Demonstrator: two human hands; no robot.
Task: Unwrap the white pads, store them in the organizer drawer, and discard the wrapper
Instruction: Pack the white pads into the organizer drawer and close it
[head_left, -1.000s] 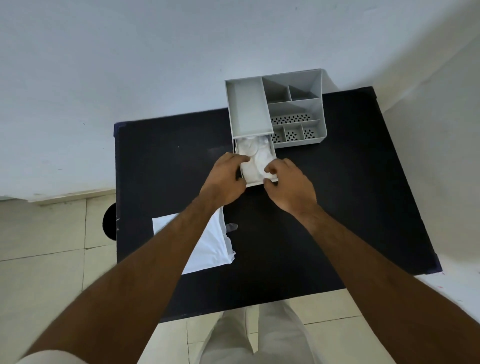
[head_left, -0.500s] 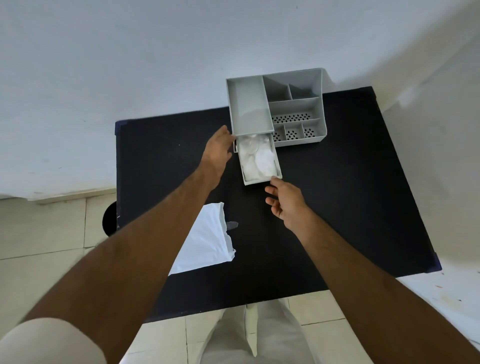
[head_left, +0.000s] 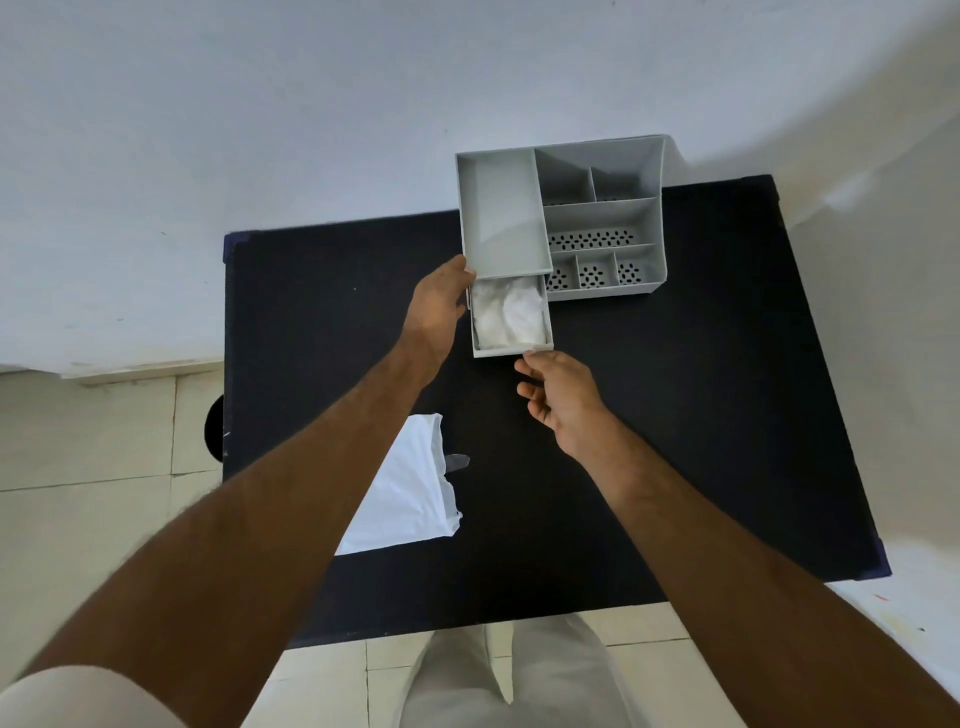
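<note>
A grey organizer (head_left: 602, 218) stands at the far edge of the black table (head_left: 675, 415). Its drawer (head_left: 514, 351) is pulled out toward me and holds white pads (head_left: 506, 314). My left hand (head_left: 439, 306) rests against the organizer's left front corner, beside the drawer, fingers apart. My right hand (head_left: 558, 400) is just in front of the drawer, fingertips touching its front edge, holding nothing. The white wrapper (head_left: 405, 493) lies flat on the table near me, partly hidden under my left forearm.
A small clear scrap (head_left: 457, 461) lies by the wrapper's right edge. A white wall runs behind the table, and tiled floor shows at the left and below. A dark round object (head_left: 213, 431) sits beside the table's left edge.
Both hands have come off the pads in the drawer. The left moved to the organizer's left corner, the right drew back to the drawer's front edge. The drawer sits slightly further in.
</note>
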